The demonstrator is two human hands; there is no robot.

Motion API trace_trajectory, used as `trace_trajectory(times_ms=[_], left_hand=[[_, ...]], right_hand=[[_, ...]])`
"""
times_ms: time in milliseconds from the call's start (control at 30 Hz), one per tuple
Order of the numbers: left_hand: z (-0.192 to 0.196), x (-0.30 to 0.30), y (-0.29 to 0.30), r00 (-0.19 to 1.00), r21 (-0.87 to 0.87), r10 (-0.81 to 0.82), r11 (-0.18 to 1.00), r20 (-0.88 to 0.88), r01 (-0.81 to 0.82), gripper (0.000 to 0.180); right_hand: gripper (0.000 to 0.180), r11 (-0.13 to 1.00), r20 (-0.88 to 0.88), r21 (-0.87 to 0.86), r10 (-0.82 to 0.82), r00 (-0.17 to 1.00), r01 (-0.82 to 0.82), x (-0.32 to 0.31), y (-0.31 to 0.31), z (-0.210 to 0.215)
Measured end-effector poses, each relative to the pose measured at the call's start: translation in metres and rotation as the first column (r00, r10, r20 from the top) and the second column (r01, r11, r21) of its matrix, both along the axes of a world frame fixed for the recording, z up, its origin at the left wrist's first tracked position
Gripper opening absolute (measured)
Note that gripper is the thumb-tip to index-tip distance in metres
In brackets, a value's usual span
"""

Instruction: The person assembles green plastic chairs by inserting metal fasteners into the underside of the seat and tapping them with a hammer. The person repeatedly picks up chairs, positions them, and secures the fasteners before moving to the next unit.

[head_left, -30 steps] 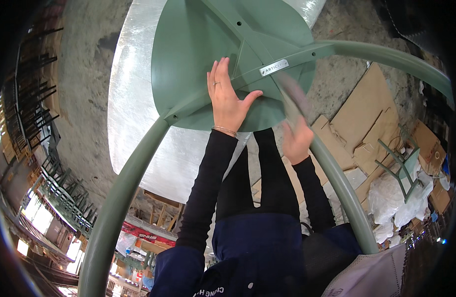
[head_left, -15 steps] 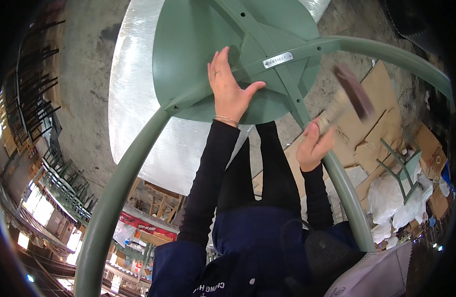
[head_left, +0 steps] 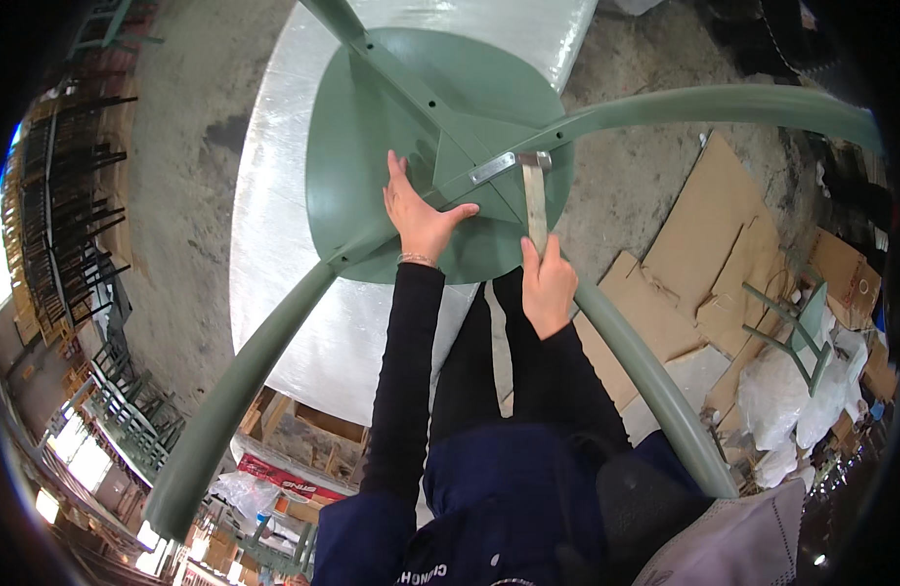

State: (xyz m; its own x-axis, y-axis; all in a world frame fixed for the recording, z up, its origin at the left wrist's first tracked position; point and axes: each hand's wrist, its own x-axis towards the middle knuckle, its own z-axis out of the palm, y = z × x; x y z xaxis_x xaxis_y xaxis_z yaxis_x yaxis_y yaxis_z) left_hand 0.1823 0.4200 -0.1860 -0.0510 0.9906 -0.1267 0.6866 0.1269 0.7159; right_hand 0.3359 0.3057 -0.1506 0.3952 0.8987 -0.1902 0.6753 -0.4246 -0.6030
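A green stool [head_left: 362, 166] lies upside down before me, its underside facing up with crossing braces and curved legs. My left hand [head_left: 421, 217] lies over a brace near the seat's near side, fingers and thumb spread, holding nothing. In my right hand [head_left: 549, 288] is a hammer [head_left: 535, 205], gripped by its pale handle. The hammer's head is at the right end of a small metal nameplate [head_left: 493, 169] on the brace; whether the two touch is hard to tell.
The stool rests on a surface wrapped in shiny plastic film [head_left: 274, 215]. Flattened cardboard [head_left: 699, 225] covers the floor at right, with a small green stool [head_left: 797, 332] and white plastic bags [head_left: 777, 396] beyond. Stacked dark chair frames [head_left: 74, 186] line the left.
The hammer has swung down and left from above the stool's right side to the nameplate. The stool has shifted and turned slightly in view. My left hand stays spread over the brace.
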Motion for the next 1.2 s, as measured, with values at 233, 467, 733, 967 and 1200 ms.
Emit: trace_trajectory(times_ms=[233,467,733,967,1200], left_hand=[[0.002,0.01,-0.007,0.999,-0.014,-0.005,1.0,0.039,0.005,0.137],[-0.005,0.01,-0.008,0.998,-0.035,0.0,0.999,-0.061,-0.002,0.134],[-0.003,0.013,-0.008,0.991,0.058,0.037,0.998,-0.131,-0.029,0.132],[-0.008,0.062,-0.12,0.895,0.395,0.389,0.874,-0.218,-0.283,0.094],[-0.099,0.179,-0.39,0.307,-0.637,0.941,0.152,-0.14,-0.756,0.099]], right_hand=[[0.037,0.925,-0.061,0.007,0.379,0.923,-0.38,0.027,-0.147,0.073],[0.041,0.441,-0.233,-0.675,0.633,0.738,-0.591,0.092,-0.267,0.003],[0.031,0.855,0.056,-0.505,0.172,0.984,-0.12,0.187,-0.257,-0.045],[0.032,0.738,0.195,-0.657,0.364,0.911,-0.155,0.387,-0.248,-0.089],[0.037,0.842,0.099,-0.518,0.235,0.967,-0.151,0.485,-0.165,-0.073]])
